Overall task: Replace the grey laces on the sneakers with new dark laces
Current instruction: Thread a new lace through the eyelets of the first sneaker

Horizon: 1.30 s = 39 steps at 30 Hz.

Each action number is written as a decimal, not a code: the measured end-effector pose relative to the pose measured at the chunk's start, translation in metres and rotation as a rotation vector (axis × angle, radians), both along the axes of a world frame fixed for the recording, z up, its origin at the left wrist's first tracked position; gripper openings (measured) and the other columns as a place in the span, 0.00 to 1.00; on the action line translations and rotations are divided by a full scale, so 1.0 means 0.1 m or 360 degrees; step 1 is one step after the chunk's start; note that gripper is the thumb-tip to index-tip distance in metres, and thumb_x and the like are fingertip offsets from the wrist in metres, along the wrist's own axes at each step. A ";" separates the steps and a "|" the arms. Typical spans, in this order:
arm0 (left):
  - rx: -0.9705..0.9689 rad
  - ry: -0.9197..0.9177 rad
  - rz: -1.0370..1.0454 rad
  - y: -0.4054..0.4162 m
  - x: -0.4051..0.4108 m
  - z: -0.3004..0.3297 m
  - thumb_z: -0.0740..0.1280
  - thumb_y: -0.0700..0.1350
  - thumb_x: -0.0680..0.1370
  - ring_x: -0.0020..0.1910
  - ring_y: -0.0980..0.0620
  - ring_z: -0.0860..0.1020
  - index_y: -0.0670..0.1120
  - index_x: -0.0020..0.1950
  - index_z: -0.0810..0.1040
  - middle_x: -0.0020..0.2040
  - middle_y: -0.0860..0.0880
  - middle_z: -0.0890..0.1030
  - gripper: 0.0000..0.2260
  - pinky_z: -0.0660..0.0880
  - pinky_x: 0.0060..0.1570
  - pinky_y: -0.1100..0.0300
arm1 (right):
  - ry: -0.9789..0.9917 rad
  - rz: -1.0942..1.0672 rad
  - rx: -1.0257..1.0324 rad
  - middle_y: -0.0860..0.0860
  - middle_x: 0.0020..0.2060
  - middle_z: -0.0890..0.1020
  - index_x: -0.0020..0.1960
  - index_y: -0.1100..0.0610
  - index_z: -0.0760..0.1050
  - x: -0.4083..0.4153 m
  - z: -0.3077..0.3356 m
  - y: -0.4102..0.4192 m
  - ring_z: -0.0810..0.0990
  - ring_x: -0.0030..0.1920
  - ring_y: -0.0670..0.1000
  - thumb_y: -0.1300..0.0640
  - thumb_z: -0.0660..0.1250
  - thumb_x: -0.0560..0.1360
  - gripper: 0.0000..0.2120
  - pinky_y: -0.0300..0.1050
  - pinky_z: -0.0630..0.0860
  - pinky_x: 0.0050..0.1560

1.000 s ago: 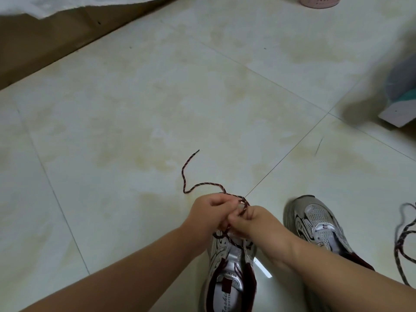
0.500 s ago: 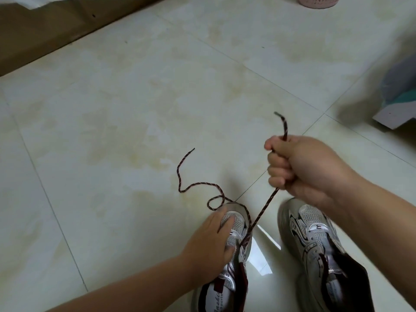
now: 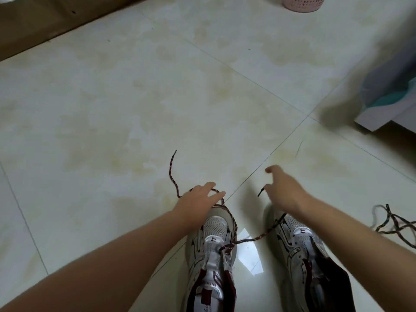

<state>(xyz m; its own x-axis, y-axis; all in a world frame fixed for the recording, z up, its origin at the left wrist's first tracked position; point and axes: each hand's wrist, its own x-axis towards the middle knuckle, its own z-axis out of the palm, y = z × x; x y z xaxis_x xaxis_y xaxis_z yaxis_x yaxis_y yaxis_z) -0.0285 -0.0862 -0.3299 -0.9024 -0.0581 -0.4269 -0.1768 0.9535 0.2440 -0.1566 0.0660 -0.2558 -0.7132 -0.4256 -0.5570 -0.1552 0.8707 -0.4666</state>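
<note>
Head view: two white-and-maroon sneakers stand side by side on the tiled floor [image 3: 112, 109] near its bottom edge, the left sneaker [image 3: 213, 255] just beside the right sneaker [image 3: 299, 251]. A dark lace [image 3: 234, 221] is threaded through the lowest eyelets of the left sneaker. One end loops round its toe and runs out over the floor to the upper left; the other end crosses the gap and lies over the right sneaker's toe.

Half a second ago the right hand [image 3: 286, 192] was a fist gripping that second end, pulled taut and high. Now the fist has let go: its fingers are spread and loose, and the lace tip lies just below them, though whether a finger touches it is hard to tell. The left hand [image 3: 198, 199], which then pressed on the sneaker's toe, now reaches past it with straight fingers over the loop, holding nothing.

A loose heap of laces [image 3: 396, 224] lies at the floor's right edge, and a pink basket [image 3: 304, 3] stands at its top edge.
</note>
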 end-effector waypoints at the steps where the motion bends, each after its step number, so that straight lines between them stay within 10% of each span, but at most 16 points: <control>1: -0.0018 -0.0054 -0.0076 0.00 -0.05 -0.01 0.54 0.34 0.77 0.70 0.45 0.60 0.52 0.76 0.54 0.77 0.48 0.50 0.28 0.65 0.65 0.52 | -0.0007 0.0096 0.0096 0.62 0.63 0.73 0.72 0.58 0.58 0.05 -0.09 0.02 0.74 0.57 0.59 0.67 0.53 0.77 0.24 0.45 0.70 0.52; 6: -0.0190 -0.0118 -0.0220 -0.04 -0.28 -0.10 0.59 0.34 0.75 0.62 0.44 0.66 0.47 0.71 0.63 0.71 0.44 0.62 0.25 0.69 0.54 0.53 | -0.0036 0.0519 0.0347 0.59 0.65 0.69 0.69 0.58 0.65 0.25 -0.36 0.03 0.71 0.64 0.58 0.67 0.52 0.77 0.22 0.44 0.67 0.59; 10: -0.0432 0.0137 -0.0326 -0.08 -0.37 -0.10 0.80 0.45 0.56 0.33 0.50 0.75 0.46 0.33 0.76 0.34 0.48 0.76 0.15 0.65 0.28 0.63 | 0.0008 0.0605 0.0423 0.60 0.64 0.69 0.67 0.59 0.67 0.30 -0.45 -0.02 0.70 0.63 0.60 0.64 0.54 0.77 0.19 0.48 0.68 0.62; 13: -0.0074 0.0305 0.0175 -0.04 -0.43 0.03 0.63 0.47 0.77 0.45 0.48 0.73 0.45 0.47 0.74 0.43 0.47 0.77 0.05 0.67 0.44 0.58 | 0.0189 0.0598 0.0490 0.60 0.62 0.66 0.67 0.58 0.64 0.30 -0.42 -0.06 0.67 0.62 0.61 0.63 0.56 0.75 0.20 0.50 0.68 0.60; 16: 0.0638 0.0525 0.0535 0.02 -0.51 0.37 0.62 0.45 0.78 0.34 0.51 0.70 0.48 0.43 0.70 0.33 0.48 0.74 0.05 0.66 0.38 0.58 | -0.0033 0.0291 -0.0155 0.55 0.64 0.67 0.69 0.53 0.62 0.28 -0.30 -0.13 0.70 0.64 0.54 0.52 0.66 0.73 0.27 0.47 0.70 0.63; 19: 0.0970 0.0686 0.0603 -0.01 -0.50 0.68 0.66 0.43 0.76 0.28 0.58 0.66 0.54 0.37 0.70 0.28 0.53 0.68 0.10 0.64 0.32 0.66 | -0.0274 0.0143 -0.0774 0.44 0.41 0.77 0.48 0.50 0.73 0.29 -0.05 -0.25 0.76 0.42 0.40 0.57 0.67 0.74 0.05 0.34 0.71 0.46; 33: 0.0181 0.0067 0.0610 -0.54 0.37 0.57 0.57 0.47 0.81 0.31 0.59 0.68 0.48 0.43 0.74 0.31 0.55 0.71 0.09 0.61 0.31 0.65 | -0.0625 -0.0879 -0.0923 0.52 0.19 0.70 0.33 0.62 0.71 -0.03 0.17 0.12 0.70 0.27 0.54 0.63 0.58 0.76 0.13 0.40 0.71 0.29; 36: 0.0219 0.0124 0.0613 -0.51 0.44 0.66 0.57 0.46 0.80 0.28 0.57 0.67 0.47 0.43 0.75 0.29 0.54 0.71 0.10 0.60 0.29 0.65 | -0.0382 -0.0790 -0.0592 0.57 0.37 0.80 0.53 0.65 0.75 0.00 0.12 0.10 0.76 0.40 0.56 0.63 0.60 0.75 0.10 0.45 0.73 0.43; 39: 0.0461 0.0282 0.0513 -0.30 0.36 0.81 0.59 0.45 0.80 0.31 0.55 0.69 0.45 0.44 0.78 0.34 0.48 0.77 0.10 0.63 0.33 0.64 | 0.0007 0.0038 -0.0163 0.54 0.72 0.62 0.76 0.52 0.52 0.18 0.20 -0.01 0.61 0.71 0.55 0.57 0.69 0.71 0.39 0.55 0.60 0.71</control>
<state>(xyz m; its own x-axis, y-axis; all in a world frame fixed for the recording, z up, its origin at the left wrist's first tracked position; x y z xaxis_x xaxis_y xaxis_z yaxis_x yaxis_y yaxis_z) 0.0075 -0.1160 -0.2485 -0.9183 -0.2490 -0.3077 -0.3846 0.7450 0.5451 -0.1388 0.0649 -0.2353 -0.7043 -0.4971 -0.5067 -0.1778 0.8146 -0.5521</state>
